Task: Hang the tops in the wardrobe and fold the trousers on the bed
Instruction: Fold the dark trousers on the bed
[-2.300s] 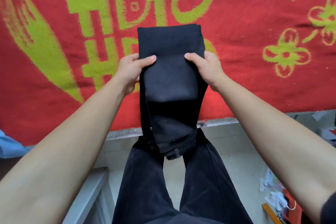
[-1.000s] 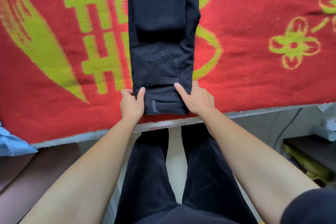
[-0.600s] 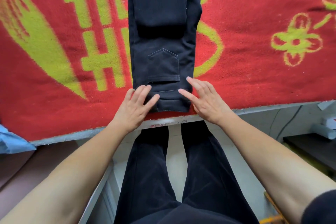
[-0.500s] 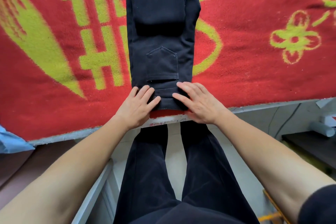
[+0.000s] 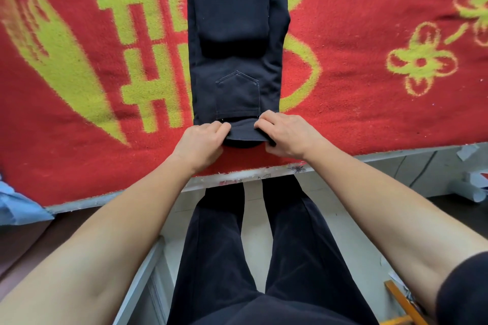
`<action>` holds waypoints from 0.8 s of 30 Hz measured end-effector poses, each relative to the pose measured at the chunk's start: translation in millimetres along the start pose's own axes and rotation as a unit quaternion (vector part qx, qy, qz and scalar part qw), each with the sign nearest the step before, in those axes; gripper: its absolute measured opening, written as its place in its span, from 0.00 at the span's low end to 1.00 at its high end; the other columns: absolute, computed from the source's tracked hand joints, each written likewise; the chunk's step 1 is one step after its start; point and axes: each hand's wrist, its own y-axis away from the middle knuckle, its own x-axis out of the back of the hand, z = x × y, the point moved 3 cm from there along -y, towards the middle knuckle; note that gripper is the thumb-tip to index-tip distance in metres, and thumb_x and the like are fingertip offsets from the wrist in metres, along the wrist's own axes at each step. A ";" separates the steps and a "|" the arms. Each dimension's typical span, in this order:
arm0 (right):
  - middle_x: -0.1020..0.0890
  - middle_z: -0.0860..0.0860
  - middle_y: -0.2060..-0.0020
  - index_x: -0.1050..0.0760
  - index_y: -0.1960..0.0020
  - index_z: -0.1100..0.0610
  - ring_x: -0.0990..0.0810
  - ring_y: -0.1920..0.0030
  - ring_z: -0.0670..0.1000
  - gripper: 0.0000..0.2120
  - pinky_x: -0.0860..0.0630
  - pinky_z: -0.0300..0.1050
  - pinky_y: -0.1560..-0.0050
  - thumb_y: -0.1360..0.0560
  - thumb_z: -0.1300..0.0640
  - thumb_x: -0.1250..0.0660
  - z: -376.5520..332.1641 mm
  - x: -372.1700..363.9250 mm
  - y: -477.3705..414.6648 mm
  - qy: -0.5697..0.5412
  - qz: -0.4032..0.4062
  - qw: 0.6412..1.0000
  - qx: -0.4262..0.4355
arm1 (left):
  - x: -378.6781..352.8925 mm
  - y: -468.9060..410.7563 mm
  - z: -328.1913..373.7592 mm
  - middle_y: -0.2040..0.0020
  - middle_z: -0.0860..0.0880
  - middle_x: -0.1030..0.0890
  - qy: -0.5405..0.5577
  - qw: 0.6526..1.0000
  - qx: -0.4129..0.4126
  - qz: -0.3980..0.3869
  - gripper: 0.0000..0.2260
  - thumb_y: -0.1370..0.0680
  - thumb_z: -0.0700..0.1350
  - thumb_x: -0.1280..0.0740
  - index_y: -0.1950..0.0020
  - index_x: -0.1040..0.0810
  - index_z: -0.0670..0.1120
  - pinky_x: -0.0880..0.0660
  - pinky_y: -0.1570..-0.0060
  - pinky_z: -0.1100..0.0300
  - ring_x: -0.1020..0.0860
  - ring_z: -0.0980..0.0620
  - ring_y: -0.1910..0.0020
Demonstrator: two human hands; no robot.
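Black trousers (image 5: 235,34) lie lengthwise on the bed, folded in half, with the back pocket facing up and the leg ends doubled over at the far part. My left hand (image 5: 202,142) and my right hand (image 5: 284,134) grip the two corners of the waistband at the near end. Both hands have curled fingers and have the waistband lifted and rolled over toward the pocket. The bed is covered by a red blanket (image 5: 369,87) with yellow-green patterns.
The bed's pale front edge (image 5: 245,179) runs just below my hands. A light blue cloth (image 5: 15,208) lies at the left edge. My own legs in black trousers stand on a pale floor. Papers and white objects (image 5: 475,185) sit at the right.
The trousers went from held up to laid flat on the blanket. My hands first pressed flat on the waistband; now they grip it and have lifted it up and forward.
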 end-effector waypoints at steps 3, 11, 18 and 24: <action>0.23 0.57 0.46 0.24 0.39 0.60 0.20 0.52 0.60 0.22 0.22 0.53 0.61 0.32 0.58 0.29 1.9 20.2 4.4 -0.035 0.030 0.999 -0.003 | 24.4 -2.7 -4.0 0.55 0.43 0.22 0.066 0.996 0.058 0.030 0.16 0.33 0.41 0.28 0.47 0.23 0.40 0.26 0.72 0.51 0.22 0.37 0.66; 0.17 0.52 0.54 0.21 0.45 0.59 0.18 0.56 0.55 0.19 0.22 0.48 0.55 0.33 0.52 0.34 31.7 136.3 -23.7 -0.188 0.318 0.924 -0.100 | 152.3 -52.0 -38.7 0.61 0.55 0.21 0.265 0.927 0.147 0.222 0.16 0.34 0.47 0.32 0.48 0.29 0.52 0.27 0.63 0.58 0.24 0.53 0.65; 0.18 0.41 0.61 0.21 0.45 0.49 0.20 0.61 0.45 0.16 0.21 0.48 0.54 0.32 0.49 0.35 84.8 206.9 -106.0 -0.321 0.360 0.848 -0.221 | 216.8 -153.5 -98.2 0.54 0.57 0.22 0.384 0.857 0.218 0.265 0.14 0.29 0.42 0.32 0.44 0.28 0.49 0.28 0.55 0.71 0.24 0.67 0.59; 0.17 0.45 0.49 0.31 0.29 0.49 0.19 0.45 0.52 0.23 0.27 0.52 0.37 0.24 0.51 0.37 139.2 192.9 -174.5 -0.339 0.345 0.826 -0.289 | 199.1 -223.1 -148.2 0.45 0.46 0.19 0.396 0.826 0.297 0.270 0.19 0.25 0.40 0.32 0.35 0.30 0.45 0.26 0.40 0.55 0.21 0.49 0.47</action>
